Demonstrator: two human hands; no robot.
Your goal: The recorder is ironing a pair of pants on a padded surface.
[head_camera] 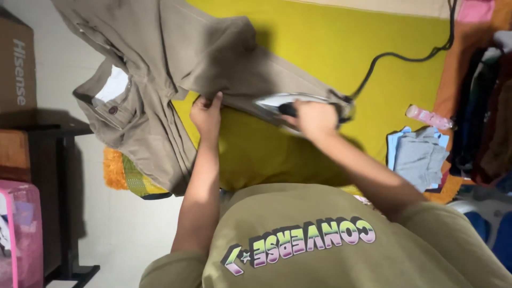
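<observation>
Iron (290, 102): gripped by right hand (316, 118), fingers wrapped over handle; long axis left-right, tip leftward. Khaki trousers (176, 58): on yellow cloth (330, 48), hem pinched by left hand (207, 114), near cloth's left edge.

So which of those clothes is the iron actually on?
The khaki trousers spread over the yellow cloth: the right hand presses the iron on them. The grey and blue folded clothes lie apart, untouched.

At the right of your frame lie folded grey clothes (421, 157); a cardboard box (18, 64) sits upper left.
</observation>
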